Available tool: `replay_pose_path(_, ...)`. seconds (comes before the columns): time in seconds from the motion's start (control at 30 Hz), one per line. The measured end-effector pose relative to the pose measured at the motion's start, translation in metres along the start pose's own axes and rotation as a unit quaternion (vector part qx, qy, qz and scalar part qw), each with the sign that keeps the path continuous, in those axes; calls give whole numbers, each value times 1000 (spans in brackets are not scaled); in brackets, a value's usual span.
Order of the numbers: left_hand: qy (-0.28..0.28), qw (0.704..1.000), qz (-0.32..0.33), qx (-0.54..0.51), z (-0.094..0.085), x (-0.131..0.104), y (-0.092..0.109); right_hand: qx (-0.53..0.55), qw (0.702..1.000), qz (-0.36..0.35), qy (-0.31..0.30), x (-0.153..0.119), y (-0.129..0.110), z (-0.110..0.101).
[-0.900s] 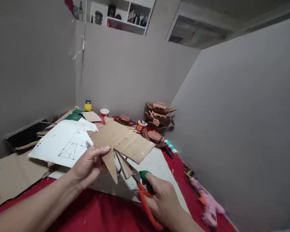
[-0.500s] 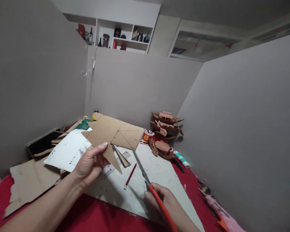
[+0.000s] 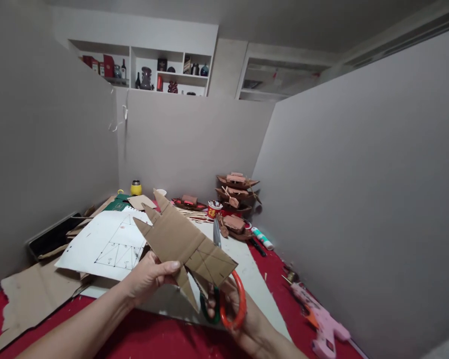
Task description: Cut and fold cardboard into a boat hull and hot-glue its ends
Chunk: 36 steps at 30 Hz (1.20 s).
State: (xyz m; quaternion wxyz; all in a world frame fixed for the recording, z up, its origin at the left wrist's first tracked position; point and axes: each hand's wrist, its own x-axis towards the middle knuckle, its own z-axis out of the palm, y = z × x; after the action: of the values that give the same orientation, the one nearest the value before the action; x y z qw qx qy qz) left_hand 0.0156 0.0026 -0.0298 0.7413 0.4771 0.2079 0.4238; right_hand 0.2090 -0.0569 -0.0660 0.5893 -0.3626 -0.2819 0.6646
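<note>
My left hand grips a brown cardboard piece along its lower edge, thumb on top. Pointed flaps stick out at both ends of the cardboard, and pencil lines cross its right part. In my right hand is a pair of scissors with one orange and one green handle loop. Their metal blades point up behind the cardboard, so the lower part of the blades is hidden. Beneath my hands lies a pale board on a red cloth.
A paper with a drawn truss lies left, over cardboard scraps. Stacked model boats and a red cup stand at the back. A pink glue gun lies right. Grey partitions enclose the table.
The cardboard has tilted down to the right and come lower. My right hand has turned the scissors, so the blades now point up behind it. The view has shifted right.
</note>
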Motion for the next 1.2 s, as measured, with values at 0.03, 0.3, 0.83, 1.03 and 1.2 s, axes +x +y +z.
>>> replay_pose_path(0.03,-4,1000,-3,2,1,0,-2,2,1000,-9,-4,0,0,-1)
replay_pose_path(0.3,-2,1000,-17,-18,12,-5,-5,-14,990,-114,-79,5,0,-3)
replay_pose_path(0.83,95,990,-29,-100,25,-12,-11,-74,981,-169,-61,-5,-12,12)
replay_pose_path(1.03,146,972,-50,-177,33,-10,-18,-83,972,-216,-52,-6,-11,12)
replay_pose_path(1.2,154,956,-47,-246,43,-11,-20,-158,942,-295,-7,-10,-14,13)
